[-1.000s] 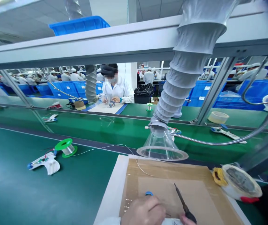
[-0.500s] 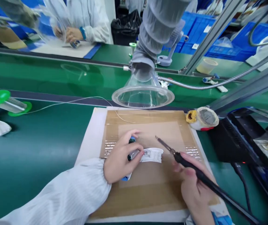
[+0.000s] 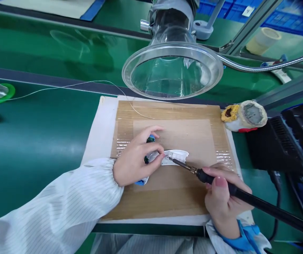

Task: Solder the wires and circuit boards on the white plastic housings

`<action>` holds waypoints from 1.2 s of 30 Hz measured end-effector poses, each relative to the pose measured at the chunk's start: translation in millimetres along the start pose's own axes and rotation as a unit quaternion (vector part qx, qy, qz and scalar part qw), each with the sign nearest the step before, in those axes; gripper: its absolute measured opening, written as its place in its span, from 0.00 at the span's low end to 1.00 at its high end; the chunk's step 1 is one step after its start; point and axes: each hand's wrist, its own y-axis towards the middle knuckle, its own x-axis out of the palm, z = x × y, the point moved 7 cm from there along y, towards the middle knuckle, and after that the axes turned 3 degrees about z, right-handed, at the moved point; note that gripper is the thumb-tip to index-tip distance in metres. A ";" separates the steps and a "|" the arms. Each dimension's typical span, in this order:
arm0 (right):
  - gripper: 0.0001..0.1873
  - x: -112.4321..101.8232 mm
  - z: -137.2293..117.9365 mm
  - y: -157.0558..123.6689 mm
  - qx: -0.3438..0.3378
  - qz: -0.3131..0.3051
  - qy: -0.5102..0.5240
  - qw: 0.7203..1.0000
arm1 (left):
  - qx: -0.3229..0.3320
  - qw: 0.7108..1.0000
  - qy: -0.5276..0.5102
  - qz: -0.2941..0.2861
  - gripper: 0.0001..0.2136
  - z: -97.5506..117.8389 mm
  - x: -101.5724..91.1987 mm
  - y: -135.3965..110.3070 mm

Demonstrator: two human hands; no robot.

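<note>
My right hand [image 3: 227,194] grips a black soldering iron [image 3: 240,193] like a pen. The iron's metal tip touches or hovers just over a curved white plastic part [image 3: 177,156] on the cardboard. My left hand [image 3: 138,157] is closed in a pinch, thumb and forefinger meeting at that part's left end, close to the tip. Whatever sits between those fingertips is too small to make out. Under the left palm lies a partly covered assembly with dark green and blue bits [image 3: 150,139]; most of it is hidden.
A taped cardboard sheet [image 3: 167,201] lies on the green bench. Above it hangs a clear fume hood [image 3: 172,95]. At right stand a small pot with a yellow sponge [image 3: 229,113] and a black soldering station [image 3: 270,144]. Solder wire runs from a spool [image 3: 7,93] at left.
The soldering iron has moved left and down onto the white part, brought by my right hand. My left hand keeps its pinch. The view has tilted downward, so the far bench has largely left it.
</note>
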 end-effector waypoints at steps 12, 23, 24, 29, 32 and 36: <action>0.09 0.0 4.5 -3.2 -0.019 0.012 0.011 1.000 | -0.014 1.000 -0.017 -0.004 0.09 -0.1 -0.4 0.4; 0.09 0.6 2.8 -0.8 -0.019 0.004 0.013 1.000 | -0.023 0.999 -0.032 -0.009 0.10 -2.0 -0.4 1.7; 0.09 0.5 2.9 -0.9 -0.019 0.003 0.015 1.000 | -0.021 0.999 -0.031 -0.008 0.10 -2.0 -0.3 1.8; 0.09 -0.3 3.0 -1.7 -0.011 0.002 0.010 1.000 | -0.013 0.999 -0.029 -0.007 0.10 -1.6 0.2 2.8; 0.10 0.3 2.0 -1.3 -0.026 0.007 0.014 1.000 | -0.009 1.000 -0.026 -0.005 0.10 -1.2 0.0 2.8; 0.12 -4.4 -0.5 -0.5 -0.055 0.059 0.010 0.997 | -0.012 1.000 -0.023 -0.009 0.10 -1.5 0.5 2.0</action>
